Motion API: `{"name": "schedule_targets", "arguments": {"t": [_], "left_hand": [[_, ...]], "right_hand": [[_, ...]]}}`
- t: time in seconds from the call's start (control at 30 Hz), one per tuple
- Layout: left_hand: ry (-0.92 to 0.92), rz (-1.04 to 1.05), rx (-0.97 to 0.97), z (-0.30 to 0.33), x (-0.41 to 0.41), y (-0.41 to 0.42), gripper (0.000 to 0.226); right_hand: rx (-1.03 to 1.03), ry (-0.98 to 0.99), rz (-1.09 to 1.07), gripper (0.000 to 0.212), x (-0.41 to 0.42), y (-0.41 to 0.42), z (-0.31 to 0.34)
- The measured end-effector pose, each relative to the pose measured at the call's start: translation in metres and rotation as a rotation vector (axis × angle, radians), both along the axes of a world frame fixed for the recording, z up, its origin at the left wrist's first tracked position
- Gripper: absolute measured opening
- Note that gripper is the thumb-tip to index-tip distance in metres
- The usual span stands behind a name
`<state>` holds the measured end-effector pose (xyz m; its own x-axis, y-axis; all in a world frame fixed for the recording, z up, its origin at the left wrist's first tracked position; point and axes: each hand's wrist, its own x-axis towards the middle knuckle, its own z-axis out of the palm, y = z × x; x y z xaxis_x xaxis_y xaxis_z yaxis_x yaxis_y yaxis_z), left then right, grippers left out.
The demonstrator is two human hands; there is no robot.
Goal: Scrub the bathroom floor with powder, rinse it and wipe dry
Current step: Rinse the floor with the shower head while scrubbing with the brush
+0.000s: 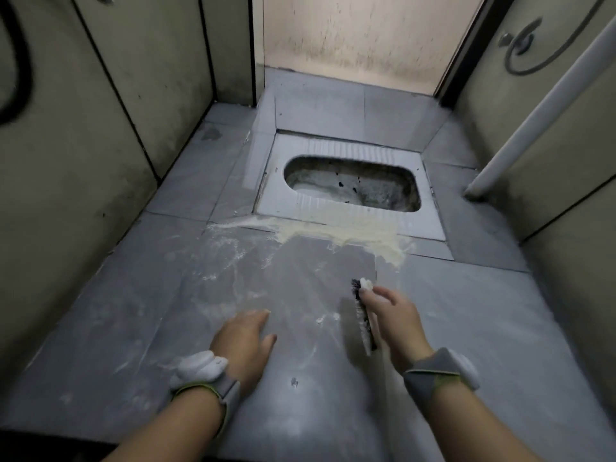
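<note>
Grey tiled bathroom floor (466, 328), lying wet and smeared between beige wall panels (83, 145). Pale yellowish-white scouring powder (333, 228), heaped in a band along the near edge of the steel squat toilet pan (333, 155) and trailing in thin streaks down the tiles toward the person. Right hand (393, 318), gripping a dark-bristled scrubbing brush (365, 318) with a pale back; its fingers (373, 293) are curling round the brush, which is lying lengthwise on the floor with powder clinging to its far tip. Left hand (243, 341), resting palm-down on the floor just beside the brush, fingers straight and holding nothing. Both wrists are wearing grey bands with white units (443, 371). White pipe (533, 111), running slantwise down the right wall to the floor. Stained cream door (360, 35), standing behind the pan.
</note>
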<state>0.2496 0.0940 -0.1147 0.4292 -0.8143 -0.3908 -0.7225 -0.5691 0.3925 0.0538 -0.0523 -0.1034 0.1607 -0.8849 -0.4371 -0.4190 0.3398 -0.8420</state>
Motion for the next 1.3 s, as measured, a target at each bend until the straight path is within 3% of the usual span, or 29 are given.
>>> {"name": "schedule_targets", "arguments": {"t": [0.13, 0.27, 0.47, 0.67, 0.8, 0.97, 1.13, 1.23, 1.3], "left_hand": [[0.213, 0.216, -0.17, 0.077, -0.009, 0.039, 0.04], [0.279, 0.324, -0.319, 0.156, -0.011, 0.079, 0.022], [0.413, 0.463, -0.459, 0.19, -0.001, 0.097, 0.009], [0.4, 0.539, -0.458, 0.174, 0.034, 0.046, 0.007], [0.393, 0.554, -0.48, 0.209, 0.064, 0.018, 0.007], [0.343, 0.611, -0.54, 0.34, 0.098, 0.02, 0.008], [0.184, 0.615, -0.602, 0.531, 0.133, 0.039, 0.009], [0.053, 0.559, -0.671, 0.645, 0.147, 0.044, 0.012], [-0.062, 0.516, -0.704, 0.702, 0.157, 0.045, 0.016]], "right_hand": [[0.163, -0.333, -0.193, 0.023, 0.006, 0.058, 0.074], [0.26, -0.548, -0.238, 0.023, 0.009, 0.116, 0.143], [0.32, -0.611, -0.255, 0.037, 0.029, 0.14, 0.169], [0.355, -0.603, -0.18, 0.031, 0.059, 0.082, 0.146], [0.328, -0.616, -0.134, 0.027, 0.08, 0.045, 0.173], [0.323, -0.63, -0.095, 0.031, 0.119, 0.03, 0.279], [0.357, -0.531, 0.099, 0.034, 0.163, 0.032, 0.437], [0.212, -0.432, 0.3, 0.044, 0.186, 0.034, 0.535], [0.085, -0.372, 0.403, 0.036, 0.198, 0.033, 0.588]]}}
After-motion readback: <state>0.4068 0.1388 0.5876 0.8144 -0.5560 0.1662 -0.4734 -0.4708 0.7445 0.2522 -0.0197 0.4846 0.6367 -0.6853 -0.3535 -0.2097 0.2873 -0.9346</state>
